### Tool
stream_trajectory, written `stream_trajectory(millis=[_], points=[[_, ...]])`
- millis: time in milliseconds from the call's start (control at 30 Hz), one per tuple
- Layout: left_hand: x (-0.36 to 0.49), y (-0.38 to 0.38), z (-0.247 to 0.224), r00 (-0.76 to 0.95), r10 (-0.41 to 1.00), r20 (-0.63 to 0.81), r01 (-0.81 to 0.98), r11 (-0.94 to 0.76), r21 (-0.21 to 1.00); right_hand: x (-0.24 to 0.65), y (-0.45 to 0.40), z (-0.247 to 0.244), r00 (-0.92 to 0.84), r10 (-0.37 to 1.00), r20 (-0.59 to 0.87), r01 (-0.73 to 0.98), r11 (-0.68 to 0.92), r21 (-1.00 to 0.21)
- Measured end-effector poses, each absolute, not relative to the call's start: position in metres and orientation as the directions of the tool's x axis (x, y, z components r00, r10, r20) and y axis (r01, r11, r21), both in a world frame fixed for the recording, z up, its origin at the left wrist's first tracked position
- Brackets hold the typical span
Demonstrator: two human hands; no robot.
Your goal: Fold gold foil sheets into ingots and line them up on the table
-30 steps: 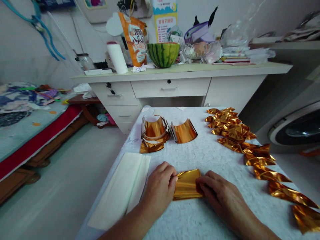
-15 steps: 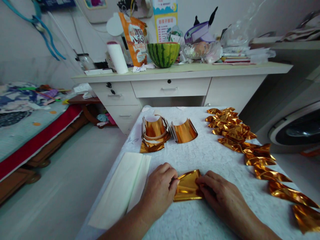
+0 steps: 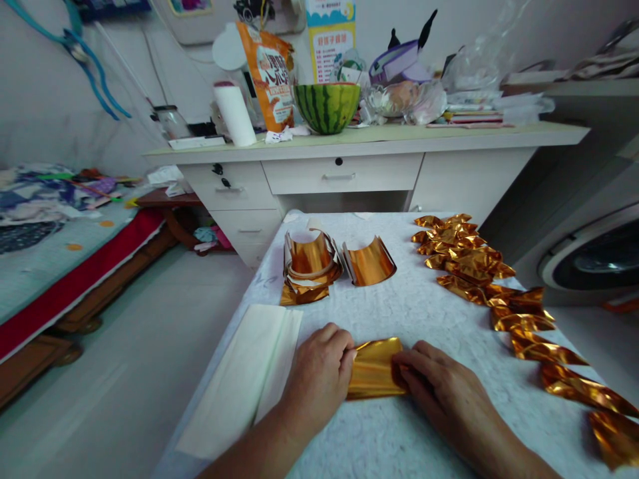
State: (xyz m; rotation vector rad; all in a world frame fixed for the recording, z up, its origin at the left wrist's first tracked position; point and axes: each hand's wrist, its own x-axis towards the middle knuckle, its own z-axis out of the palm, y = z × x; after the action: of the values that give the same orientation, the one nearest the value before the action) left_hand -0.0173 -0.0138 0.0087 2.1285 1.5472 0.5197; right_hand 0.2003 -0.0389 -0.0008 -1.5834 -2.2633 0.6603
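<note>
A folded sheet of gold foil paper [image 3: 375,370] lies on the cloth-covered table between my hands. My left hand [image 3: 323,366] pinches its left edge, and my right hand [image 3: 433,378] pinches the right edge. Both thumbs and forefingers are closed on the foil; the other fingers curl under and are partly hidden. Left of my left hand lies a folded white paper stack [image 3: 239,379]. Beyond the hands sit a curled stack of gold foil sheets [image 3: 310,259] and a smaller curled foil stack [image 3: 370,262].
Several twisted gold foil pieces [image 3: 472,263] run in a row down the table's right side. Behind stands a white desk [image 3: 344,174] bearing a watermelon half [image 3: 327,108] and an orange snack bag [image 3: 269,80]. A bed [image 3: 74,253] is at left, a washing machine [image 3: 599,246] at right.
Both hands keep their pinch on the foil paper. Its surface looks flatter and a little more stretched, with the folds and reflections slightly shifted.
</note>
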Motion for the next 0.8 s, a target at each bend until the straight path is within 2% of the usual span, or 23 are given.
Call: stream_trajectory(millis=[167,367,533,800], points=[[-0.018,-0.014,0.004,0.282,0.957,0.061,0.745,-0.259,0.614,0.200,-0.039,-0.001,-0.359,0.933,0.001,0.792,0.305,-0.529],[-0.018,-0.013,0.006,0.345,0.935,0.082,0.712,-0.318,0.626,0.202,-0.040,-0.002,-0.360,0.933,0.015,0.789,0.313,-0.529],[-0.020,-0.013,0.007,0.405,0.907,0.112,0.710,-0.390,0.586,0.202,-0.039,-0.003,-0.365,0.931,0.018,0.793,0.321,-0.517],[-0.018,-0.022,0.020,0.456,0.888,0.053,0.768,-0.423,0.481,0.201,-0.038,-0.003,-0.354,0.935,0.010,0.812,0.313,-0.493]])
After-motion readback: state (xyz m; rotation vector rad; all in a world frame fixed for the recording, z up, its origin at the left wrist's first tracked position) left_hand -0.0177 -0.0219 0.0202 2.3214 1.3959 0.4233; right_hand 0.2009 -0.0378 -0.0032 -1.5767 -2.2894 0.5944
